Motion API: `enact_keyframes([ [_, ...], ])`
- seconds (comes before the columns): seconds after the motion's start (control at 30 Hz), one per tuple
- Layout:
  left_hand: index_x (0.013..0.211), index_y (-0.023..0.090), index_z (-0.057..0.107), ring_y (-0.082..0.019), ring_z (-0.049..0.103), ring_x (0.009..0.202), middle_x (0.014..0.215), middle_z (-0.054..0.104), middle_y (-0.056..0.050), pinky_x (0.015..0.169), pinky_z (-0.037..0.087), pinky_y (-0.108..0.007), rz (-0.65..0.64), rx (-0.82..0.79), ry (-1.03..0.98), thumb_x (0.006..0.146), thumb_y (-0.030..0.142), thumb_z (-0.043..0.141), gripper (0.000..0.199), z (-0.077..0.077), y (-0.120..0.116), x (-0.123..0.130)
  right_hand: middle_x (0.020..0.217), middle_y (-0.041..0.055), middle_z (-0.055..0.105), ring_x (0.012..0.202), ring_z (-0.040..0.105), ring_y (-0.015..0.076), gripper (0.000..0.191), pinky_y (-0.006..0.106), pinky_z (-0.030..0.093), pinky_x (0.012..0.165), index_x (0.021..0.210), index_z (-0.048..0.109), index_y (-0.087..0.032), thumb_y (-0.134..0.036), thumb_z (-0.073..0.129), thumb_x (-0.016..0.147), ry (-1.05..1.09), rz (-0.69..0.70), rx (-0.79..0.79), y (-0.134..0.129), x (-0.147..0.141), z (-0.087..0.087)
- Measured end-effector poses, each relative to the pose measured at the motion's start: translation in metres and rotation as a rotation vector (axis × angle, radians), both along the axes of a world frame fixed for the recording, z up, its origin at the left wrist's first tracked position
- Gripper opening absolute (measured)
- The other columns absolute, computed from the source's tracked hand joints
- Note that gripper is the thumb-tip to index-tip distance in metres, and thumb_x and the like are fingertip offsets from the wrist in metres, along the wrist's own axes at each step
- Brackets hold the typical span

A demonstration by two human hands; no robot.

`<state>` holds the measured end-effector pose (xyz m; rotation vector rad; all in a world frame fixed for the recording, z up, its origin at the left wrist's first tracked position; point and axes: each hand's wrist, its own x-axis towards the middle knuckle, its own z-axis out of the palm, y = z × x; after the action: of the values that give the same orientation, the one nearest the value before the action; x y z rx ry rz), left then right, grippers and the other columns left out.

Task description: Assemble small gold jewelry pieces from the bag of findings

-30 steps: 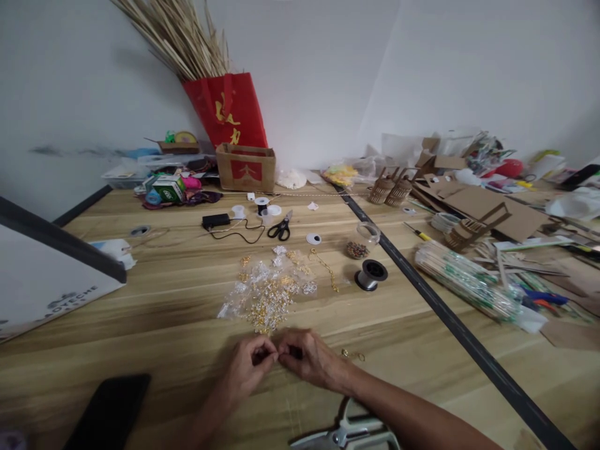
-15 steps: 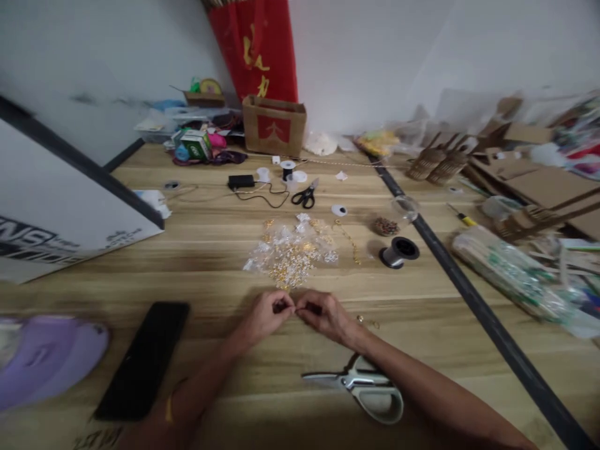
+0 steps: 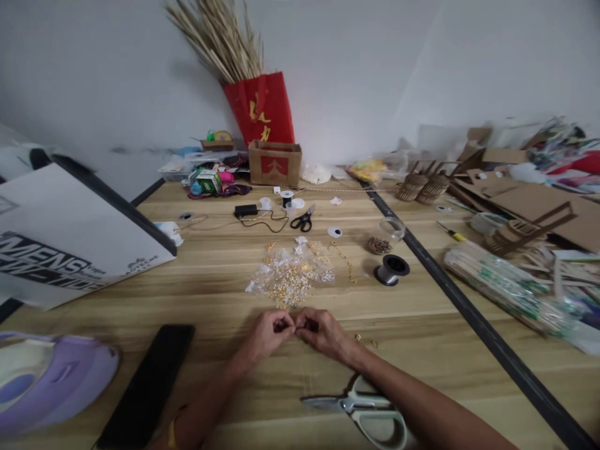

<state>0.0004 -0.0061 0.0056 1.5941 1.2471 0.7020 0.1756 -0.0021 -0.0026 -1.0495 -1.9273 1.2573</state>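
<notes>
We observe both hands meeting low in the head view, just above or resting on the pale wood-grain table (image 3: 225, 306); which of the two, we cannot tell. Left hand (image 3: 268, 334): grip closed in a pinch, thumb against forefinger. Right hand (image 3: 324, 334): grip likewise pinched, its fingertips right beside those of the left. Whatever lies between the fingertips is too small for us to make out. Just beyond the hands we note a loose heap of small gold and silver metal pieces (image 3: 291, 284), partly on clear plastic bags. To the right of the heap lie a thin gold chain (image 3: 344, 261) and, farther right, a black spool of grey wire (image 3: 392, 270). We record a short gold chain piece (image 3: 366, 340) near the right wrist. Large scissors with pale handles (image 3: 347, 405) lie beside the right forearm, partly covered by it, blades pointing left. Left of the left forearm we find a flat black phone (image 3: 147, 384) and, beyond it, a purple sun visor (image 3: 77, 375).
</notes>
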Motion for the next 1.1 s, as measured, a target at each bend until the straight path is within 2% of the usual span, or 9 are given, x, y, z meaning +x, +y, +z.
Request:
enact_keyframes([
  [0.2, 0.060, 0.014, 0.058, -0.012, 0.051, 0.056, 0.057, 0.056, 0.000, 0.053, 0.040, -0.021, 0.015, -0.006, 0.012, 0.065, 0.021, 0.054, 0.009, 0.001, 0.004, -0.001, 0.065, -0.0020, 0.054, 0.058, 0.045, 0.0086, 0.009, 0.018, 0.034, 0.055, 0.076, 0.063, -0.013, -0.012, 0.054, 0.076, -0.015, 0.027, 0.046, 0.001, 0.001, 0.000],
  [0.4, 0.062, 0.014, 0.060, -0.013, 0.052, 0.059, 0.060, 0.059, -0.001, 0.056, 0.042, -0.022, -0.007, 0.045, 0.040, 0.069, 0.024, 0.054, 0.013, 0.008, 0.003, -0.004, 0.066, -0.0018, 0.054, 0.060, 0.043, 0.0086, 0.009, 0.019, 0.032, 0.056, 0.075, 0.062, -0.013, -0.012, 0.053, 0.077, 0.002, 0.046, 0.066, 0.001, 0.002, 0.005],
  [0.57, 0.077, 0.013, 0.065, -0.015, 0.058, 0.067, 0.072, 0.066, -0.004, 0.062, 0.045, -0.024, 0.112, 0.095, 0.054, 0.075, 0.032, 0.055, 0.021, 0.020, 0.006, -0.026, 0.065, -0.0022, 0.049, 0.058, 0.042, 0.0079, 0.009, 0.018, 0.032, 0.053, 0.074, 0.057, -0.013, -0.018, 0.051, 0.080, 0.121, 0.061, -0.048, 0.003, 0.003, -0.001],
  [0.63, 0.075, 0.013, 0.066, -0.015, 0.059, 0.066, 0.071, 0.067, -0.004, 0.063, 0.045, -0.024, 0.187, 0.124, 0.072, 0.074, 0.033, 0.057, 0.022, 0.023, 0.008, -0.038, 0.065, -0.0021, 0.048, 0.056, 0.041, 0.0076, 0.012, 0.018, 0.032, 0.051, 0.074, 0.055, -0.014, -0.023, 0.053, 0.081, 0.177, 0.059, -0.119, 0.004, 0.003, -0.004],
  [0.73, 0.075, 0.015, 0.067, -0.016, 0.061, 0.068, 0.073, 0.069, -0.004, 0.065, 0.047, -0.025, 0.218, 0.146, 0.120, 0.072, 0.033, 0.058, 0.021, 0.023, 0.009, -0.050, 0.064, -0.0020, 0.047, 0.054, 0.041, 0.0074, 0.021, 0.018, 0.032, 0.048, 0.074, 0.054, -0.014, -0.034, 0.057, 0.080, 0.223, 0.054, -0.203, 0.005, 0.002, -0.007],
  [0.9, 0.077, 0.015, 0.067, -0.017, 0.062, 0.070, 0.075, 0.070, -0.005, 0.067, 0.048, -0.027, 0.145, 0.202, 0.228, 0.073, 0.022, 0.055, 0.014, 0.015, 0.009, -0.045, 0.060, -0.0032, 0.047, 0.050, 0.040, 0.0064, 0.034, 0.018, 0.032, 0.046, 0.073, 0.053, -0.014, -0.047, 0.059, 0.078, 0.264, 0.036, -0.238, 0.006, 0.003, -0.002],
  [1.1, 0.079, 0.017, 0.066, -0.017, 0.059, 0.078, 0.080, 0.065, -0.005, 0.073, 0.045, -0.028, -0.077, 0.462, 0.501, 0.080, 0.012, 0.051, 0.016, 0.014, 0.013, -0.029, 0.060, -0.0035, 0.047, 0.047, 0.041, 0.0056, 0.039, 0.017, 0.033, 0.043, 0.072, 0.051, -0.015, -0.053, 0.061, 0.074, 0.268, -0.005, -0.286, 0.007, 0.003, 0.004],
])
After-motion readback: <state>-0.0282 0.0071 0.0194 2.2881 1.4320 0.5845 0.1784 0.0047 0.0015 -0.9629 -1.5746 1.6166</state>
